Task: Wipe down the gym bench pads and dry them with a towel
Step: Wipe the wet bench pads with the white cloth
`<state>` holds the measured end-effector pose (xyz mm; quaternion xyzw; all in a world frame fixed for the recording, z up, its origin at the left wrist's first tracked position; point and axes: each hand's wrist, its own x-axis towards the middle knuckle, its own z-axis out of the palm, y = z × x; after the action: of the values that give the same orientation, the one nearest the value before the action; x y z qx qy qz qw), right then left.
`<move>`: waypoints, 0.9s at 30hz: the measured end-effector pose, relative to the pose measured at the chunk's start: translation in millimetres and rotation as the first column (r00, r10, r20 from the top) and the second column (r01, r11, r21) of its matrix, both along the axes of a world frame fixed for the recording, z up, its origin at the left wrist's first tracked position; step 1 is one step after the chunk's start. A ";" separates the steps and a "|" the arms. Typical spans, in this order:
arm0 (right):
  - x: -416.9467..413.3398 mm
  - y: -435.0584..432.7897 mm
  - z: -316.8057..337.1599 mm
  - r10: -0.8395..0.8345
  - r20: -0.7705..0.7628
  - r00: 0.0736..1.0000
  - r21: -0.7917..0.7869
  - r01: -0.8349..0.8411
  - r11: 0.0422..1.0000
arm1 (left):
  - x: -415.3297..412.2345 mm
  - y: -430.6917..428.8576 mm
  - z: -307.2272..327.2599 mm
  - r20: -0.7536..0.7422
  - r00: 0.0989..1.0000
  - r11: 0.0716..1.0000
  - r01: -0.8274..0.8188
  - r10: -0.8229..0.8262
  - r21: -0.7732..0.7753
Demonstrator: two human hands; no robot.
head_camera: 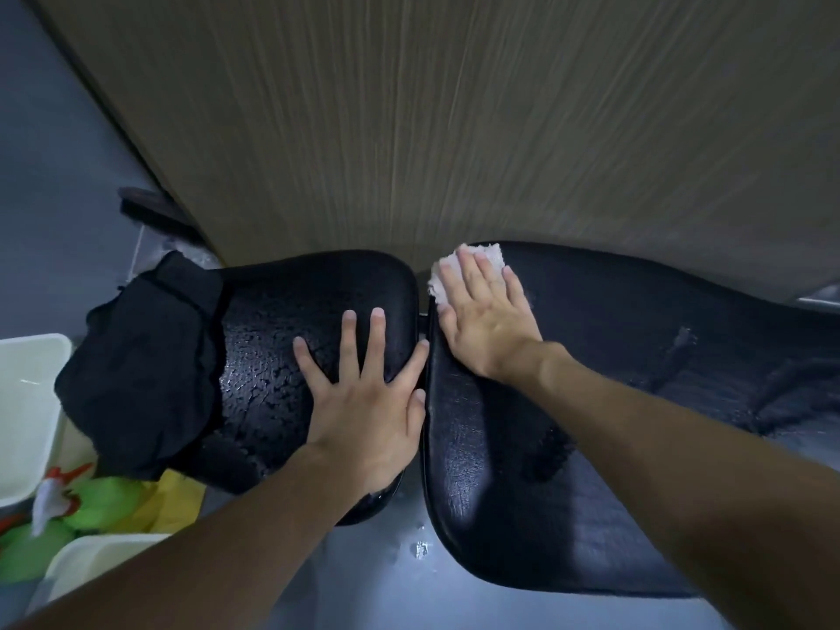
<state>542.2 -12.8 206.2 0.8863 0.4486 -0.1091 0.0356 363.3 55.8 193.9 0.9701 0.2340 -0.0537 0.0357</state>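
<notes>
The right pad (500, 516) is cut off at right, the left pad (272, 347) hidden at its left end under a black cloth (145, 366). The left hand (368, 402) is laid on the left pad, fingers spread wide; a white towel (488, 256) (mostly covered) is pressed on the right pad's far-left corner by the straight-fingered right hand (486, 320).

The room is dim and bluish. Soft glare gleams on the wet seat pad (282, 356) and back pad (491, 470). The wood-grain wall (454, 106) is streaked with blur, and the edges bow.
</notes>
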 end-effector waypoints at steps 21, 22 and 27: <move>-127.4 -118.8 -5.1 0.326 0.083 0.942 0.103 -0.333 0.937 | -21.5 -14.5 -6.9 0.361 0.933 0.998 0.007 0.016 -0.063; -134.7 -127.5 -5.4 0.349 0.076 0.934 0.097 -0.355 0.930 | -22.4 -17.1 -6.6 0.360 0.933 0.997 0.013 0.016 -0.078; -150.9 -161.0 -15.6 0.375 0.200 0.905 0.206 -0.413 0.887 | -22.3 -33.0 -5.5 0.340 0.940 0.991 0.059 -0.016 -0.117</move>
<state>391.3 -173.8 190.6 0.7797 0.6254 0.0252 -0.0171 341.0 22.7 188.4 0.9650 0.2021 0.0982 0.1353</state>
